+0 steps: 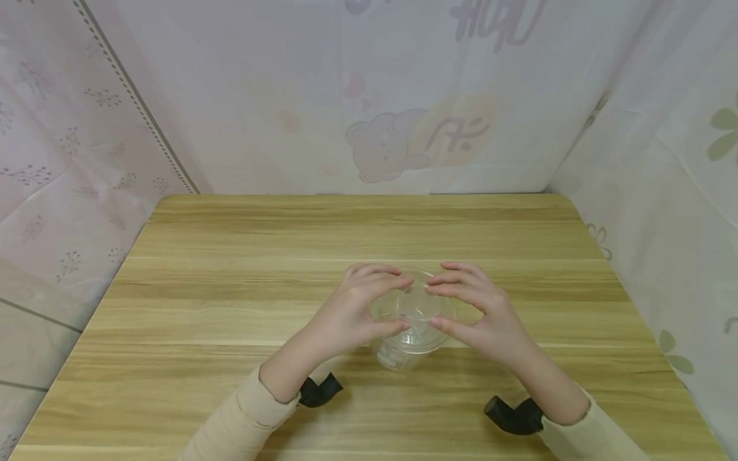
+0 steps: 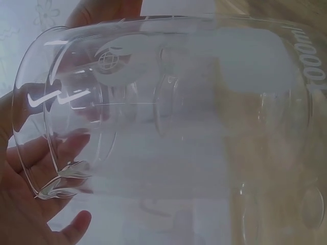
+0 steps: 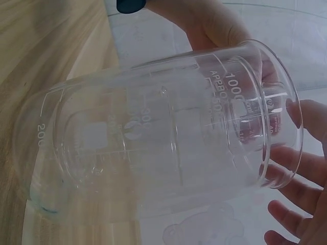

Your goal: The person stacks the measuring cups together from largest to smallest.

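Note:
A large clear glass beaker (image 1: 418,347), printed with 1000 ml in the left wrist view, stands upright near the middle of the table. Through its wall the right wrist view shows smaller glass vessel outlines (image 3: 176,140) nested inside, with white markings; how many is hard to tell. My left hand (image 1: 348,310) is at the left of the rim, thumb and fingers spread over the mouth. Opposite it, my right hand (image 1: 492,314) has its thumb and fingers parted over the right side. Glass reflections hide whether the fingertips touch the rim.
The wood-grain table (image 1: 230,275) has its back edge against a pale printed curtain (image 1: 277,96). Similar curtains flank it on both sides. A black wrist mount (image 1: 321,389) sits below the left wrist, and another black mount (image 1: 515,416) below the right.

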`<action>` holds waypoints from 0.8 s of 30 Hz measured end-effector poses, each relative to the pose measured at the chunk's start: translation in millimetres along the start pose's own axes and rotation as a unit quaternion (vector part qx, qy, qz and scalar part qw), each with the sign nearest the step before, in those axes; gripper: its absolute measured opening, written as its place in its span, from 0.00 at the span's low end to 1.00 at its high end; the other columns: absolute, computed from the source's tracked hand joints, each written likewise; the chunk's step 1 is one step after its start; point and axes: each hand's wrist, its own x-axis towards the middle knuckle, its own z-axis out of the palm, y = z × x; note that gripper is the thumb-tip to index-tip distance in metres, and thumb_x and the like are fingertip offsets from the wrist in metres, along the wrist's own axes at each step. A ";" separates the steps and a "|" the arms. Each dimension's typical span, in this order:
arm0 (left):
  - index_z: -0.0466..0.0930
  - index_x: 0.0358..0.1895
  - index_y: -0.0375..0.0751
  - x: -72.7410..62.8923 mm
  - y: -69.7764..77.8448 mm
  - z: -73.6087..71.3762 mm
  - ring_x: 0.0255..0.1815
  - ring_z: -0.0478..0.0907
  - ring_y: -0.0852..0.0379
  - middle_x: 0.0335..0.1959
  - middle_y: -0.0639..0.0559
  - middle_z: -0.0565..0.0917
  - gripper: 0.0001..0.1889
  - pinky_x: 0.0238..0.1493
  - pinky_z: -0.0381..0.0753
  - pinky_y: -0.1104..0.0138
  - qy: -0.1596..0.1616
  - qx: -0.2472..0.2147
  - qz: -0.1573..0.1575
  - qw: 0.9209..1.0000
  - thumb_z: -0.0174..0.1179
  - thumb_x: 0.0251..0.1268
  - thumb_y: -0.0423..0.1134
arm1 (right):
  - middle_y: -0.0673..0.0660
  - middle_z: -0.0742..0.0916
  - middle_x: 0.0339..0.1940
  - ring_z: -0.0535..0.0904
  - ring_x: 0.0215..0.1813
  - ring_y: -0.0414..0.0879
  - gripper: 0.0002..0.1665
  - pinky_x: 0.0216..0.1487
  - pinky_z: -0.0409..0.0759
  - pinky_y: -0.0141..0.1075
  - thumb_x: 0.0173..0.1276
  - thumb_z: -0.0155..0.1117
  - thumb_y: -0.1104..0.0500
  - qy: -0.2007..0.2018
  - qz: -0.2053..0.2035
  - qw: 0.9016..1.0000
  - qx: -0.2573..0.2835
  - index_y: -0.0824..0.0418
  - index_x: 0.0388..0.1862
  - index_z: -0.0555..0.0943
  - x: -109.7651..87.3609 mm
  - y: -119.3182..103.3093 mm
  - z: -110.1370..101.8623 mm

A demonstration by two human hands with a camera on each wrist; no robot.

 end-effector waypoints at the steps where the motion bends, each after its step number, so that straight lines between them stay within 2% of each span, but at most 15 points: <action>1: 0.79 0.56 0.35 0.1 0.0 -0.2 0.61 0.69 0.56 0.48 0.54 0.83 0.28 0.64 0.59 0.59 -0.002 0.002 0.001 1.000 0.75 0.49 0.39 | 0.56 0.84 0.50 0.68 0.65 0.55 0.21 0.67 0.63 0.40 0.55 0.76 0.54 -0.003 0.002 1.000 -0.004 0.62 0.46 0.85 -0.2 0.2 -0.2; 7: 0.80 0.55 0.35 1.0 0.3 -1.8 0.61 0.70 0.55 0.48 0.54 0.83 0.28 0.63 0.59 0.58 -0.014 0.019 0.003 1.000 0.75 0.49 0.39 | 0.56 0.81 0.55 0.65 0.66 0.57 0.25 0.66 0.61 0.46 0.45 0.79 0.64 -0.016 0.026 0.999 -0.032 0.61 0.46 0.85 -0.3 -1.6 -1.6; 14: 0.80 0.56 0.37 1.4 0.4 -2.2 0.61 0.69 0.56 0.50 0.53 0.83 0.29 0.64 0.58 0.57 -0.025 0.021 -0.008 0.999 0.75 0.48 0.40 | 0.56 0.80 0.58 0.65 0.66 0.59 0.25 0.64 0.62 0.49 0.45 0.80 0.64 -0.022 0.033 0.998 -0.049 0.60 0.46 0.85 0.8 -3.8 -2.3; 20: 0.77 0.59 0.37 1.9 1.0 -1.7 0.60 0.69 0.57 0.47 0.55 0.83 0.32 0.64 0.58 0.59 -0.020 0.014 -0.013 1.000 0.76 0.47 0.40 | 0.57 0.79 0.58 0.64 0.66 0.58 0.25 0.61 0.63 0.59 0.44 0.80 0.64 -0.029 0.031 0.997 -0.062 0.57 0.45 0.85 4.2 -6.4 -3.6; 24: 0.73 0.62 0.36 2.2 1.7 -1.4 0.59 0.70 0.57 0.47 0.53 0.83 0.36 0.64 0.63 0.60 -0.014 -0.006 -0.022 1.000 0.76 0.46 0.38 | 0.58 0.79 0.59 0.65 0.66 0.59 0.25 0.59 0.62 0.62 0.44 0.80 0.63 -0.028 0.025 0.997 -0.062 0.57 0.45 0.85 6.7 -8.5 -4.3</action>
